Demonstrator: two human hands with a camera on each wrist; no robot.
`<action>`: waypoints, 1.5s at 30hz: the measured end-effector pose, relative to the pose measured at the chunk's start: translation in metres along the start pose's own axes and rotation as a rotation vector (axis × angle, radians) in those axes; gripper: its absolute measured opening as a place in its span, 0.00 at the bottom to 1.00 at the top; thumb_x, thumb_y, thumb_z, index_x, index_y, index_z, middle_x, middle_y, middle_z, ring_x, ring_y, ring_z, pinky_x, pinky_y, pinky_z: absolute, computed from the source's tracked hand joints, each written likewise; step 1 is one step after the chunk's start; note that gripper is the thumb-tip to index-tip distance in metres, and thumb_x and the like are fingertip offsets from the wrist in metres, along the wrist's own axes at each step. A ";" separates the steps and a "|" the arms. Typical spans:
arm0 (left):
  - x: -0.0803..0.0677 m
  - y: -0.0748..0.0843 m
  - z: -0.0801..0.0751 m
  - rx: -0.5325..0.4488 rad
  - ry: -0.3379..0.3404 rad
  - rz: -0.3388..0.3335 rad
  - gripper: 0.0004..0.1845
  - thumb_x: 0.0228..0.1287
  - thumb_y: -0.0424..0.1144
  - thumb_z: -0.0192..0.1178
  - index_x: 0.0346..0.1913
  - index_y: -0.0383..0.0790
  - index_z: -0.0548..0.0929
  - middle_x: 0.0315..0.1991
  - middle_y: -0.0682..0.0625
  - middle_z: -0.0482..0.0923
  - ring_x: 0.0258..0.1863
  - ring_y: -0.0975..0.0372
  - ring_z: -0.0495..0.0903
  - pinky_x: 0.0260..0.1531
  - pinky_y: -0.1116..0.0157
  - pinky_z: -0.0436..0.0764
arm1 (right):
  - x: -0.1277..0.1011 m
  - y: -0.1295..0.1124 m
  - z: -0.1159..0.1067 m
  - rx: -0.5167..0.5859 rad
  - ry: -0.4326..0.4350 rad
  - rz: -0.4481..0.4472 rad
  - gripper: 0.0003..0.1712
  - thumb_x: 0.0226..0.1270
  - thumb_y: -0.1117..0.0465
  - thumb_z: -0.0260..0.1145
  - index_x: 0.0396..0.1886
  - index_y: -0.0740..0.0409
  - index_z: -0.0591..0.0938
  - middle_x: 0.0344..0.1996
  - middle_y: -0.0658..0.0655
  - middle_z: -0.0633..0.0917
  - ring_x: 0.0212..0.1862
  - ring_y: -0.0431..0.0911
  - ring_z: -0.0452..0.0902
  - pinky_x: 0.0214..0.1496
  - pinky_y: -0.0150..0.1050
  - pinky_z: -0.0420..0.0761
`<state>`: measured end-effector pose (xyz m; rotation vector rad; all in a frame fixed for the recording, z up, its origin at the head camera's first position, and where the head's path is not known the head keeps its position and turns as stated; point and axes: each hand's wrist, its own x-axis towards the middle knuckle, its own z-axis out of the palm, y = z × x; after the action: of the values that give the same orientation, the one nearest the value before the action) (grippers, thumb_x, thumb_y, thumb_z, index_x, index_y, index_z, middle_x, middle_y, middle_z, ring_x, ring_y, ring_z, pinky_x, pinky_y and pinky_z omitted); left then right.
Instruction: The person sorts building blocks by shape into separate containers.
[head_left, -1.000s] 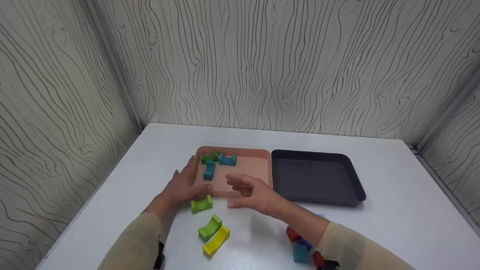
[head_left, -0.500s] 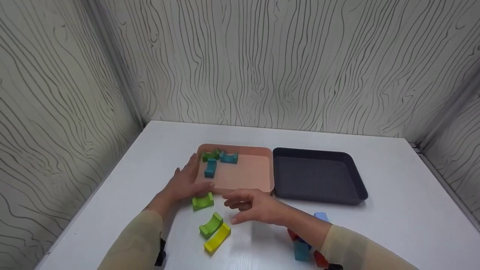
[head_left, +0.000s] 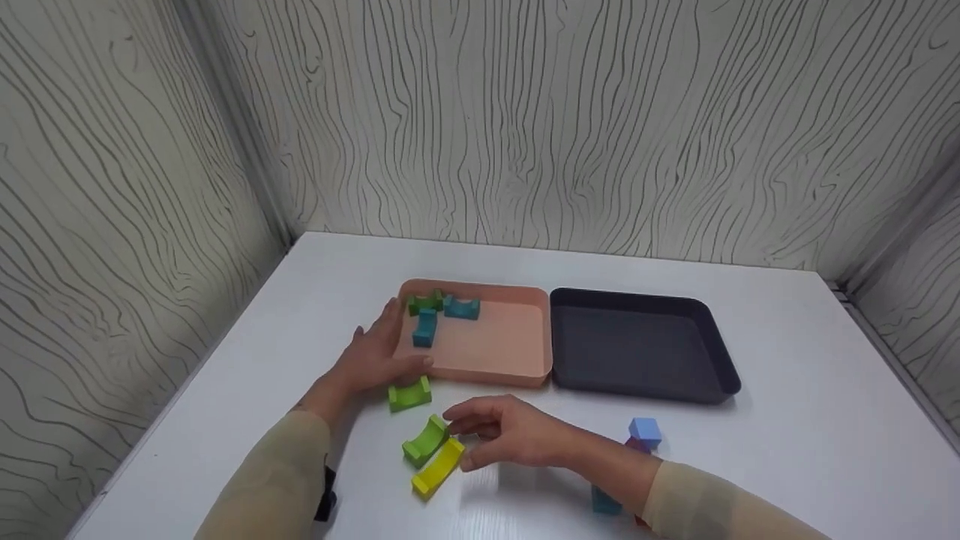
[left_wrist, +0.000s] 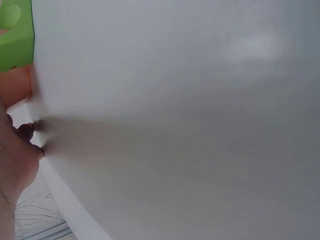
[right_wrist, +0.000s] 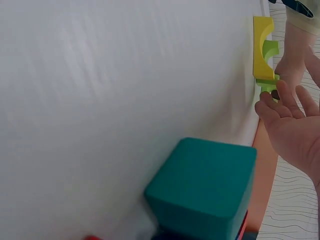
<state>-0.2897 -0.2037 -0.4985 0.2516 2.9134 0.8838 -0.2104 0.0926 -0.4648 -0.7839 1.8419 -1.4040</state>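
Observation:
My left hand (head_left: 375, 360) rests at the left edge of the pink tray (head_left: 502, 371), thumb over its near rim and fingers along its side. Inside that tray lie a green arch block (head_left: 425, 303) and two teal arch blocks (head_left: 424, 330). In front of it, a lime arch block (head_left: 410, 395) sits by the left thumb. My right hand (head_left: 517, 435) hovers with parted, slightly bent fingers beside a second lime arch block (head_left: 426, 441) and a yellow arch block (head_left: 439, 469). Nothing shows between its fingers. In the right wrist view the yellow block (right_wrist: 261, 47) stands near the fingertips.
A dark tray (head_left: 641, 349) adjoins the pink one on the right. Under and beside the right forearm are a light blue block (head_left: 645, 433), a teal block (head_left: 605, 501) and red pieces, partly hidden. Wood-patterned panels (head_left: 480, 120) enclose the white table (head_left: 247, 337).
My right hand has come back from over the pink tray toward the lime and yellow arch blocks. My left hand has stayed at the tray's edge. The light blue block has come into fuller view.

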 end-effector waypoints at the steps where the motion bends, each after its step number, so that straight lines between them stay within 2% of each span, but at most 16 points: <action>1: 0.001 0.000 -0.001 0.001 0.000 -0.001 0.67 0.60 0.76 0.62 0.88 0.50 0.35 0.88 0.49 0.41 0.86 0.53 0.43 0.81 0.40 0.35 | 0.000 0.001 0.001 -0.006 0.001 -0.002 0.32 0.69 0.68 0.75 0.71 0.55 0.80 0.65 0.55 0.84 0.68 0.52 0.79 0.74 0.48 0.73; 9: 0.005 0.003 -0.004 0.018 -0.002 -0.008 0.68 0.59 0.76 0.62 0.87 0.47 0.34 0.87 0.47 0.42 0.86 0.52 0.44 0.80 0.40 0.35 | 0.001 0.003 0.004 -0.026 0.013 -0.005 0.32 0.66 0.70 0.77 0.70 0.55 0.81 0.64 0.53 0.84 0.66 0.45 0.79 0.74 0.44 0.73; 16: 0.005 0.000 -0.003 0.022 0.000 -0.001 0.68 0.60 0.77 0.62 0.87 0.46 0.35 0.87 0.46 0.43 0.86 0.52 0.44 0.80 0.39 0.35 | 0.000 0.007 0.007 -0.030 0.020 0.014 0.32 0.66 0.71 0.76 0.69 0.51 0.82 0.57 0.53 0.87 0.59 0.44 0.83 0.71 0.42 0.77; 23: 0.005 0.000 0.000 0.036 0.015 0.013 0.67 0.62 0.74 0.62 0.87 0.43 0.36 0.87 0.43 0.44 0.84 0.48 0.51 0.79 0.34 0.39 | -0.003 0.013 0.013 -0.029 0.012 -0.004 0.33 0.64 0.73 0.77 0.68 0.52 0.83 0.59 0.53 0.88 0.63 0.43 0.82 0.73 0.41 0.75; 29: 0.004 0.000 0.001 0.028 0.009 -0.003 0.68 0.61 0.75 0.62 0.87 0.44 0.35 0.87 0.44 0.42 0.85 0.48 0.49 0.79 0.35 0.37 | -0.005 0.014 0.013 -0.041 0.007 0.026 0.32 0.65 0.72 0.76 0.68 0.51 0.83 0.59 0.49 0.88 0.63 0.40 0.81 0.72 0.38 0.74; 34: 0.005 0.001 -0.001 0.020 0.003 -0.003 0.68 0.60 0.76 0.61 0.87 0.46 0.34 0.87 0.45 0.40 0.85 0.48 0.46 0.79 0.36 0.35 | -0.004 0.013 0.015 -0.072 0.045 0.053 0.30 0.65 0.72 0.76 0.65 0.48 0.85 0.56 0.46 0.89 0.60 0.38 0.82 0.71 0.37 0.76; 45: 0.001 0.002 0.000 0.019 0.003 -0.003 0.67 0.62 0.74 0.62 0.87 0.47 0.33 0.88 0.46 0.40 0.85 0.48 0.45 0.80 0.37 0.36 | -0.003 0.016 0.020 -0.073 0.090 0.047 0.25 0.65 0.74 0.75 0.59 0.50 0.88 0.52 0.47 0.90 0.55 0.40 0.85 0.66 0.36 0.80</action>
<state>-0.2909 -0.2023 -0.4975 0.2473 2.9253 0.8574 -0.1930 0.0879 -0.4835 -0.7188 1.9776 -1.3685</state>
